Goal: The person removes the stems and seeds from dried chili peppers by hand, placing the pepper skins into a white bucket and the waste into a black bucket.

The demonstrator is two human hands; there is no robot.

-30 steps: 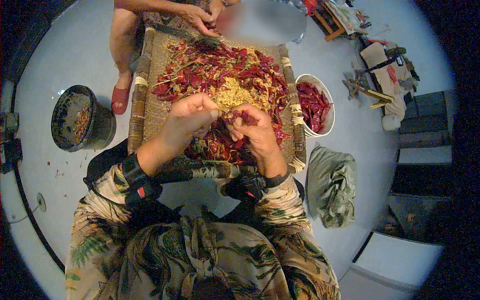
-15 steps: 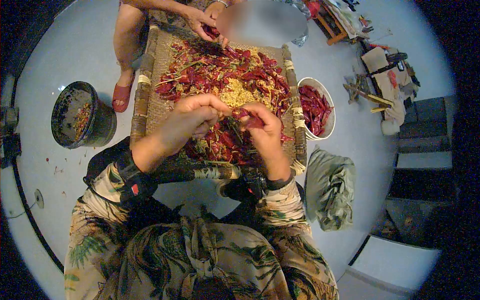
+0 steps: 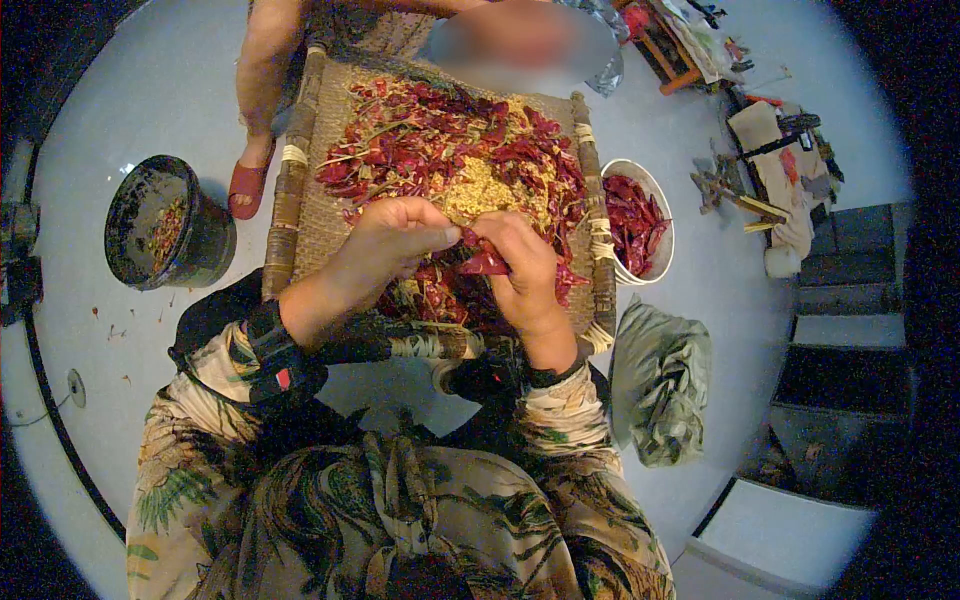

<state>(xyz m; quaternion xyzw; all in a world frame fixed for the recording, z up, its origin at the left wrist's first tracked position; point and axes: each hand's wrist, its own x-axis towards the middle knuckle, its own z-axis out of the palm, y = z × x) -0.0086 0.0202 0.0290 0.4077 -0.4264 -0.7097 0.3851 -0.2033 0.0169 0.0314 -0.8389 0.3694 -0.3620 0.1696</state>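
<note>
A dried red chili pepper (image 3: 485,264) is between my two hands, above the near half of a woven tray (image 3: 325,215). My right hand (image 3: 525,262) is closed around the chili, thumb below and fingers curled over it. My left hand (image 3: 400,238) pinches the chili's end near the right fingertips. Below and beyond both hands lies a heap of dried red chilies (image 3: 400,150) with stalks. Loose yellow seeds (image 3: 482,188) are piled in the middle of the heap.
On the right stands a white bucket (image 3: 668,250) of red chilies, with a crumpled green sack (image 3: 662,385) nearer me. A black bucket (image 3: 205,250) holding small bits stands left. Another person's leg and red slipper (image 3: 248,190) are by the far left corner. Scattered stalks lie on the floor.
My hands have drawn closer together on the chili, with the left thumb now nearer the right fingers. The other person's hands, seen earlier over the tray's far edge, are out of sight.
</note>
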